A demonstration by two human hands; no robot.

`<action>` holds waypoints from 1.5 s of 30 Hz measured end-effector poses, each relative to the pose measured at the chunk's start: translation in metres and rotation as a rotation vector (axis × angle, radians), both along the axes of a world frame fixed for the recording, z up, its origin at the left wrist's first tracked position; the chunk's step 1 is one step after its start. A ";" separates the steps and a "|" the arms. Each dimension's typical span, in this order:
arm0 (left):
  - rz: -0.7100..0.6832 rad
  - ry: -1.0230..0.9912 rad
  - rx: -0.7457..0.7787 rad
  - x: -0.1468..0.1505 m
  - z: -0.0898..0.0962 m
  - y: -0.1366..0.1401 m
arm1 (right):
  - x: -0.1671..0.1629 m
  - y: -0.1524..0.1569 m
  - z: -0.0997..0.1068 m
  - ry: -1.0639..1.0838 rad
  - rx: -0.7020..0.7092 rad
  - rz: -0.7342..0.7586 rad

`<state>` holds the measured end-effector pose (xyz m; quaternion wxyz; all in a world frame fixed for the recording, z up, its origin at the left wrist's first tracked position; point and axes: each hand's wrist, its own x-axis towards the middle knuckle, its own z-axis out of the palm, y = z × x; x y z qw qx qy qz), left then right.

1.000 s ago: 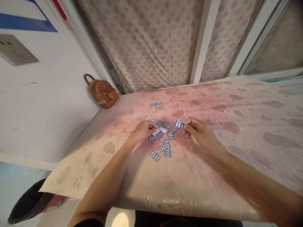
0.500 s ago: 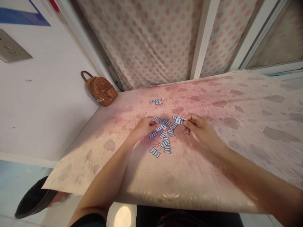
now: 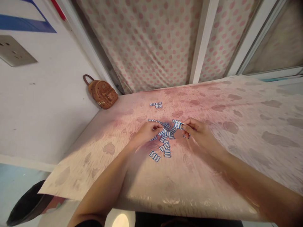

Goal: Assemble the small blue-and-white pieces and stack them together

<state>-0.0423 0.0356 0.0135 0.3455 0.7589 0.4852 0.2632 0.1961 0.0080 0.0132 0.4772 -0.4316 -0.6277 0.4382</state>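
"Where were the blue-and-white label strips (image 3: 164, 147)?"

"Loosely heaped on the patterned tablecloth (image 3: 146, 186), some overlapping. Taking that heap as the clock's centre, one separate strip (image 3: 154, 156) lay slanted at seven o'clock, and a small far group (image 3: 158, 105) sat in two rows between eleven and twelve."

"And the hands?"

"The right hand (image 3: 197, 128) was at three o'clock, thumb and fingers pinched on a blue-edged piece (image 3: 178, 125), which stuck out toward nine."

"The left?"

"The left hand (image 3: 148, 130) was at nine o'clock, its thumb and fingertips brought narrowly together beside a tilted strip (image 3: 162, 132). I couldn't tell whether it gripped that strip or only touched it."

"Anything farther out?"

"A brown backpack (image 3: 104, 94) leaned against the white wall (image 3: 54, 82) at ten o'clock, and a pink-dotted curtain (image 3: 153, 47) hung at twelve."
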 end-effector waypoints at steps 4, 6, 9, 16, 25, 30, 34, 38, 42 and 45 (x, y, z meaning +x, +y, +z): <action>0.020 -0.004 -0.018 0.001 0.000 -0.001 | 0.000 0.001 -0.002 0.008 0.001 0.016; 0.048 -0.042 -0.038 0.001 0.000 -0.002 | 0.000 0.001 -0.004 0.011 -0.009 0.016; 0.070 -0.086 -0.081 0.003 0.001 -0.004 | -0.001 0.002 -0.007 -0.004 -0.035 0.041; 0.038 -0.092 -0.107 0.005 0.002 -0.005 | 0.000 0.001 -0.005 -0.016 -0.012 -0.006; 0.101 0.082 0.101 0.007 -0.010 0.012 | 0.021 0.015 -0.001 0.053 0.080 -0.201; 0.170 0.140 0.092 0.025 -0.001 0.036 | 0.022 0.020 -0.009 0.044 0.070 -0.201; 0.175 0.222 0.031 0.021 0.008 0.031 | 0.023 0.020 -0.006 0.091 0.064 -0.206; 0.145 0.293 -0.020 0.005 0.012 0.001 | 0.021 0.016 0.000 0.112 0.045 -0.192; 0.129 0.329 -0.006 -0.004 0.008 -0.016 | 0.016 0.012 0.001 0.083 0.031 -0.182; 0.081 0.273 -0.014 -0.005 0.000 -0.014 | 0.013 0.011 0.001 0.029 0.029 -0.169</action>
